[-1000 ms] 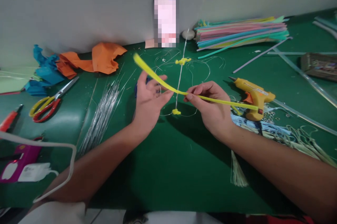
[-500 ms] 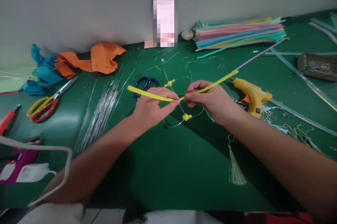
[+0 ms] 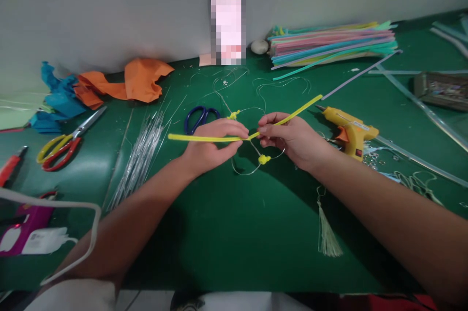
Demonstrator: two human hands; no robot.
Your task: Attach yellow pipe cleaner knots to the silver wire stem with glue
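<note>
A yellow pipe cleaner [image 3: 303, 108] stretches between my two hands, bent slightly at its middle. My left hand [image 3: 210, 147] pinches it near that middle with thumb and fingertips. Close by on the other side of the bend, my right hand [image 3: 288, 135] grips it between thumb and fingers. At the bend the pipe cleaner meets a thin wire frame with loops. One small yellow knot [image 3: 263, 159] sits on the wire below my fingers, and another yellow knot [image 3: 233, 115] shows above my left hand. My fingers partly hide the wire.
Blue-handled scissors [image 3: 195, 120] lie behind my left hand. Left are a wire bundle [image 3: 141, 155], red-and-yellow scissors [image 3: 60, 150] and orange paper [image 3: 144, 79]. Right are a yellow glue gun [image 3: 351, 128], a pale tassel [image 3: 327, 233] and a pipe cleaner pile [image 3: 332, 45]. A phone [image 3: 227, 26] leans on the wall.
The pipe cleaner's left end has swung down and left, now nearly level. The lower yellow knot has shifted slightly right. Both hands keep their grip.
</note>
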